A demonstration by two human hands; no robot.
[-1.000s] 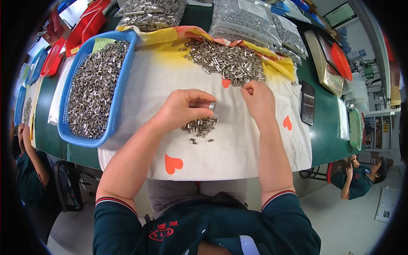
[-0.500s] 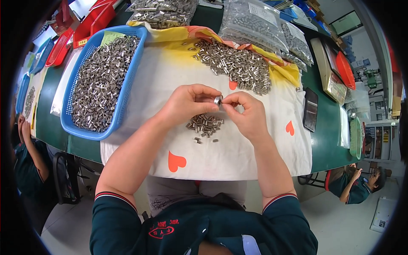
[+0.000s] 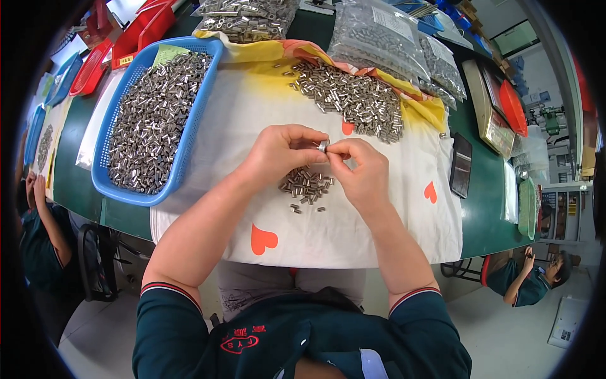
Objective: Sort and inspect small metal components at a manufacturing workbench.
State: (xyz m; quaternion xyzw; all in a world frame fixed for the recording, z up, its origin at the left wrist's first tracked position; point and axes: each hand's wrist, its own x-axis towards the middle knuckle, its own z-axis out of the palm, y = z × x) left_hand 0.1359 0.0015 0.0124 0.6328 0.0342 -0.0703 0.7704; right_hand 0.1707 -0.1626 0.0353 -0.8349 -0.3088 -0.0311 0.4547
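Between the thumb and fingers of my left hand (image 3: pixel 278 153) is a short, shiny metal ring (image 3: pixel 323 146), held up over the cloth. The fingertips of my right hand (image 3: pixel 364 169) are pinched together against the ring's right side; whatever they hold there is hidden or too small to name. Just below my hands lies a small pile of short metal sleeves (image 3: pixel 306 184), with a few loose ones at its near edge. Farther back, a larger heap of similar sleeves (image 3: pixel 353 95) spreads over the white cloth (image 3: pixel 341 240).
A blue plastic basket (image 3: pixel 178 165) full of small metal cylinders stands at the left. Clear bags of metal parts (image 3: pixel 379 35) lie at the back. At the right are a dark phone (image 3: pixel 461 163) and a red dish (image 3: pixel 512 107). Other people sit at both sides.
The ring has turned slightly between my fingers. My right hand has shifted a little to the left against it. The piles lie as before.
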